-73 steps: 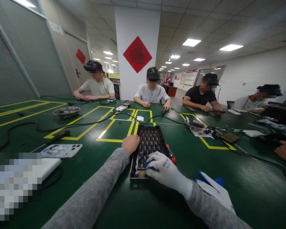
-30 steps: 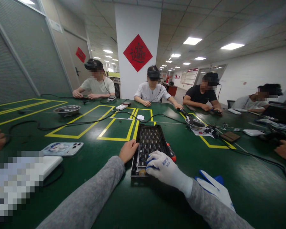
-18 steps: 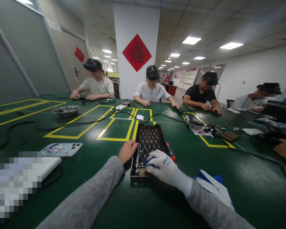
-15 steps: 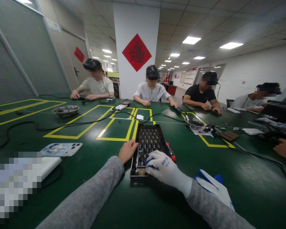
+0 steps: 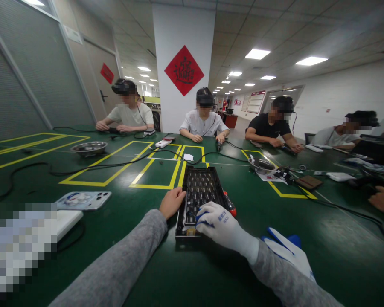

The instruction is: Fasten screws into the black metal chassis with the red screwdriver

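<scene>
A black tray of screwdriver bits (image 5: 201, 187) lies open on the green table (image 5: 121, 221) in front of me. My bare left hand (image 5: 172, 202) rests against the tray's left edge, fingers curled on its rim. My right hand (image 5: 216, 224), in a white glove with blue fingertips, lies over the near end of the tray with its fingers bent down among the bits; whether they pinch one is hidden. A red-handled screwdriver (image 5: 229, 204) lies along the tray's right side, just beyond the gloved hand.
A spare white and blue glove (image 5: 283, 247) lies by my right forearm. A phone (image 5: 82, 200) and a white device (image 5: 65, 221) sit to the left. Cables, two metal bowls (image 5: 88, 148) and yellow floor-tape lines cross the table. Several people sit opposite; another person's hand (image 5: 383, 200) is at right.
My left hand slid back along the tray's left edge toward me since the earliest frame. The person opposite in white drew their reaching arm back. My right hand stays over the tray.
</scene>
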